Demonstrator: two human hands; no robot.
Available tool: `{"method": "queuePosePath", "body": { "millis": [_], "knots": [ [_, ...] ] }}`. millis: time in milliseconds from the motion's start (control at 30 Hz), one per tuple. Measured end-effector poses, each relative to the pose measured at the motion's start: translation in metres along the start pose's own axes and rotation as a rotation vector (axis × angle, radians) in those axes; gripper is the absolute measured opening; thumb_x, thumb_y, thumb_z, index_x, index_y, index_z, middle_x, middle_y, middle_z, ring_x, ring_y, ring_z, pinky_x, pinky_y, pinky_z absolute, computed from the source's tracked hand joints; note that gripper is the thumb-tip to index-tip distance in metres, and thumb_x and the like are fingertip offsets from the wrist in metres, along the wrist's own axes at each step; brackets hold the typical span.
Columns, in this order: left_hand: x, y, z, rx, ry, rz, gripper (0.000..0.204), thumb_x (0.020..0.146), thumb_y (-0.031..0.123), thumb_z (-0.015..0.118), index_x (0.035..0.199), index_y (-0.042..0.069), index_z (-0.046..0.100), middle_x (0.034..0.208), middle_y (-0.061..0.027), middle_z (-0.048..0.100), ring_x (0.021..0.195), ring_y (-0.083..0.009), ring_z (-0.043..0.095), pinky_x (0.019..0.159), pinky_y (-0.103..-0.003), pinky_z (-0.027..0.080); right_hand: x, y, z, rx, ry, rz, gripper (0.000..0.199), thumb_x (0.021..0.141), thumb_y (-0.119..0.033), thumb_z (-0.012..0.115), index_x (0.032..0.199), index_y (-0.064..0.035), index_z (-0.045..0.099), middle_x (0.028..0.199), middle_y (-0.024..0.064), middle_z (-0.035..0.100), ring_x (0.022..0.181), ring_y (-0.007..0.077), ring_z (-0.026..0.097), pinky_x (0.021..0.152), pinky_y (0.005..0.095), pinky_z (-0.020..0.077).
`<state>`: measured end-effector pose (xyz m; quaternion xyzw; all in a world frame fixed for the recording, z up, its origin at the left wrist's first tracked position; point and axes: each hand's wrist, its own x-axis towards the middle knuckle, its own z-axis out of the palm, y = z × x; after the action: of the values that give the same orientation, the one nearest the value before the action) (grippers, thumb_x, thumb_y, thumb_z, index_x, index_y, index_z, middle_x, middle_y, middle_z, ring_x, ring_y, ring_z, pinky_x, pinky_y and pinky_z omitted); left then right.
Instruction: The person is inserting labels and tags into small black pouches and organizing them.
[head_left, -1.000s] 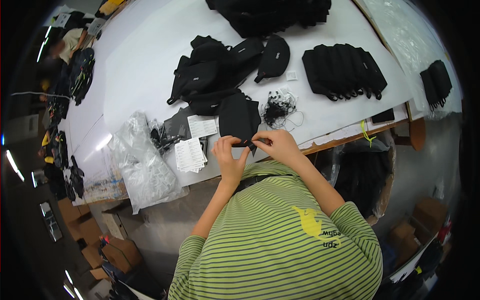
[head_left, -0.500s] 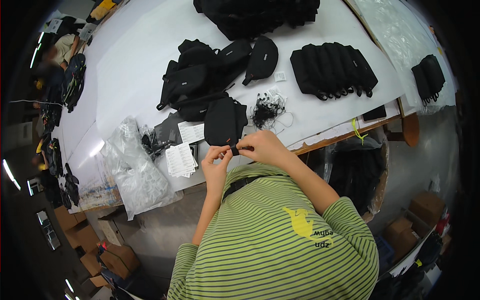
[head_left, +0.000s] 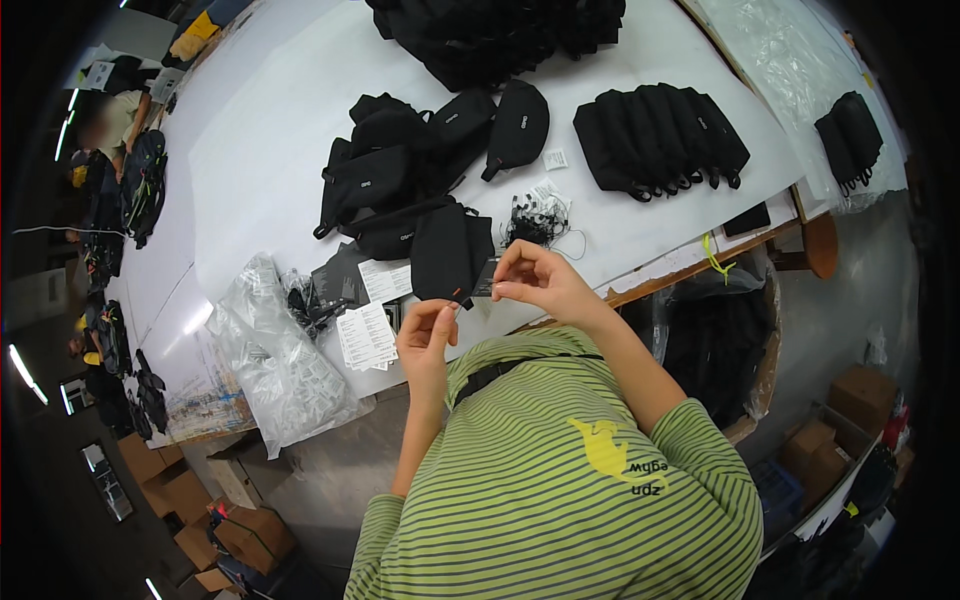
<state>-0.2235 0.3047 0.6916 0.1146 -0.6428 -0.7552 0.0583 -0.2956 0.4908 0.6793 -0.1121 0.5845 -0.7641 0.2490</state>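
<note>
A black pouch (head_left: pixel 440 250) with a small red tab lies at the table's near edge. At its near end my left hand (head_left: pixel 427 338) is closed in a pinch, the thumb against the fingers; what sits between the fingertips is too small to make out. Just right of the pouch my right hand (head_left: pixel 545 283) pinches a dark hang tag (head_left: pixel 484 277) between thumb and fingers. Left of the pouch are printed white cards (head_left: pixel 367 335) and dark hang tags (head_left: pixel 340 277). A tangle of black tag strings (head_left: pixel 535 222) rests beyond my right hand.
Several black pouches (head_left: pixel 370 180) are heaped behind the work spot. A row of black pouches (head_left: pixel 660 140) stands to the right, and a big black pile (head_left: pixel 490 40) at the far side. A clear plastic bag (head_left: pixel 285 360) hangs over the front edge. Another person (head_left: pixel 125 120) is at far left.
My hands have moved apart: the right one has gone up and right with the dark tag, while the left stays by the pouch's near end. The view has shifted slightly.
</note>
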Motion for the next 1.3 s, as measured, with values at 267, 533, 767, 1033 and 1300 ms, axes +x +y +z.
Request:
{"method": "queuePosePath", "body": {
  "millis": [267,533,767,1033,1300],
  "knots": [
    [-0.002,0.006,0.008,0.165,-0.151,-0.065,0.009,0.09,0.009,0.055,0.089,0.001,0.057,0.073,0.0019,0.056,0.056,0.0014,0.036,0.049,-0.017,0.025,0.0,0.0,0.017,0.166,0.117,0.139,0.015,0.084,-0.014,0.066,0.085,-0.002,0.057,0.07,0.0049,0.066,0.062,0.0079,0.058,0.057,0.0197,0.0433],
    [-0.003,0.0,0.008,0.304,-0.208,0.032,0.014,0.093,0.013,0.05,0.089,0.001,0.057,0.074,0.0024,0.06,0.052,0.0022,0.031,0.046,-0.017,0.021,-0.003,0.002,0.038,0.212,0.2,0.139,0.015,0.084,-0.018,0.067,0.078,-0.0041,0.062,0.067,-0.0025,0.057,0.058,0.0023,0.046,0.052,0.0177,0.0323],
    [-0.004,0.003,0.011,0.314,-0.144,0.05,0.016,0.093,0.012,0.052,0.085,0.0,0.055,0.058,0.0041,0.05,0.05,0.0004,0.033,0.045,-0.02,0.022,-0.004,0.001,0.044,0.233,0.199,0.169,0.014,0.084,-0.02,0.067,0.081,-0.0066,0.063,0.065,-0.0057,0.054,0.055,-0.0008,0.036,0.047,0.0164,0.0232],
    [-0.004,0.001,0.013,0.461,-0.128,0.155,0.014,0.092,0.012,0.053,0.085,0.002,0.057,0.048,0.0039,0.042,0.044,-0.0014,0.031,0.049,-0.019,0.033,-0.004,0.014,0.048,0.141,0.3,0.037,0.013,0.081,-0.015,0.07,0.08,-0.0039,0.063,0.069,-0.0045,0.058,0.059,0.0,0.044,0.052,0.0157,0.0315],
    [-0.005,0.003,0.015,0.517,-0.109,0.145,0.012,0.091,0.012,0.054,0.085,0.002,0.058,0.048,0.0012,0.044,0.043,-0.0025,0.033,0.048,-0.019,0.033,-0.006,0.016,0.047,0.038,0.349,0.01,0.014,0.079,-0.017,0.072,0.078,-0.0046,0.065,0.066,-0.0069,0.057,0.054,-0.0016,0.034,0.047,0.0158,0.0251]
  ]
}}
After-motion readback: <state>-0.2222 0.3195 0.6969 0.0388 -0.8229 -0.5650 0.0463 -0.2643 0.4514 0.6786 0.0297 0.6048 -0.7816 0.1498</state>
